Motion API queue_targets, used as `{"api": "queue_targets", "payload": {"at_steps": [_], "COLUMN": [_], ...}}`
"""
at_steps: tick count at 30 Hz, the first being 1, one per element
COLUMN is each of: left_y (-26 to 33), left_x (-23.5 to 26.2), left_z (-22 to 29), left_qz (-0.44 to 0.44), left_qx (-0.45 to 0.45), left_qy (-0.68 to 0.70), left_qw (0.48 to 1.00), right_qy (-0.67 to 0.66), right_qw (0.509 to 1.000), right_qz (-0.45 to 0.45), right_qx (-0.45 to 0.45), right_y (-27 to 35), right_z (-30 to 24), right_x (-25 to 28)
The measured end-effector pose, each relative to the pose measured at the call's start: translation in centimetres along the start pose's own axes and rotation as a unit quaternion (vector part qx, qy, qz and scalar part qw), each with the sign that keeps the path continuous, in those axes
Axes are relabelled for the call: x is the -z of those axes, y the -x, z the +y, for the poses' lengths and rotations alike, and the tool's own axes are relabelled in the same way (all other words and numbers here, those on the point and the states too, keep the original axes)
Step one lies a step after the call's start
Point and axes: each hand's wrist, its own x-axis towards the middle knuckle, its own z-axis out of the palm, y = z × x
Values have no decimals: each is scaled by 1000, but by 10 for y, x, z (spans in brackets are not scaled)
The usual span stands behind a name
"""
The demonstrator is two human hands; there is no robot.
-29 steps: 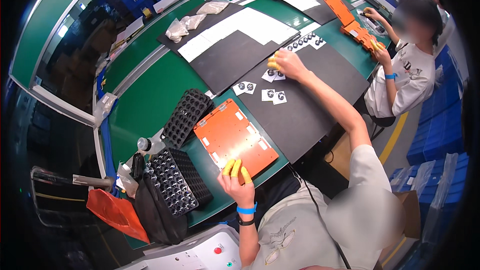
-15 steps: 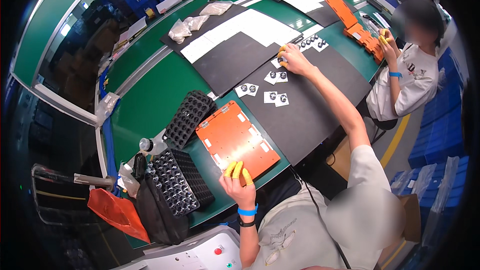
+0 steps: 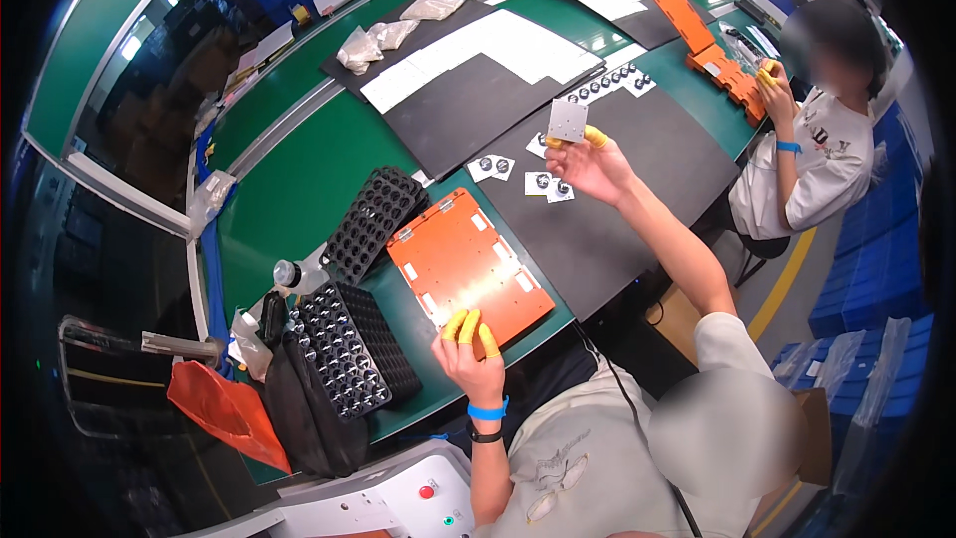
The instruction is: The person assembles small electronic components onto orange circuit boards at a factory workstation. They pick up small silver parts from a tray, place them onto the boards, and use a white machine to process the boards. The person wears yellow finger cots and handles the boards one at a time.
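Observation:
Raised above the black mat (image 3: 637,239), my right hand (image 3: 588,167) pinches a small pale square plate (image 3: 569,120) between yellow-capped fingers. The plate is tilted up and shows a flat face with tiny holes. Close by on the mat lie several white square pieces with round black parts on them, such as this pair (image 3: 492,168) and another pair (image 3: 549,186). My left hand (image 3: 470,357) rests at the near edge of an orange hinged fixture (image 3: 468,264), its yellow-capped fingers extended and slightly apart on that edge.
Left of the fixture stand a black tray (image 3: 372,222) and a stack of black trays (image 3: 344,354) holding shiny round parts. A capped bottle (image 3: 299,276) lies behind the stack. Plastic bags (image 3: 378,43) and white sheets (image 3: 498,50) sit farther back. A co-worker (image 3: 812,154) handles something at right.
My right hand has lifted a square plate off the mat, bringing it nearer and turning its flat face up. My left hand stays at the fixture's near edge.

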Motion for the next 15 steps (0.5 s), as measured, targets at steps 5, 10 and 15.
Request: {"api": "queue_targets", "payload": {"at_steps": [5, 10, 15], "left_y": [-1, -2, -2], "left_x": [0, 1, -1], "left_z": [0, 2, 1], "left_qz": [3, 8, 7], "left_qx": [-5, 3, 2], "left_qy": [2, 7, 11], "left_qw": [1000, 1000, 1000], "right_qy": [-4, 623, 890], "right_qw": [996, 746, 336], "right_qz": [-92, 133, 117], "right_qx": [-14, 194, 285], "right_y": [3, -28, -57], "right_z": [3, -30, -72], "right_x": [-14, 5, 65]}}
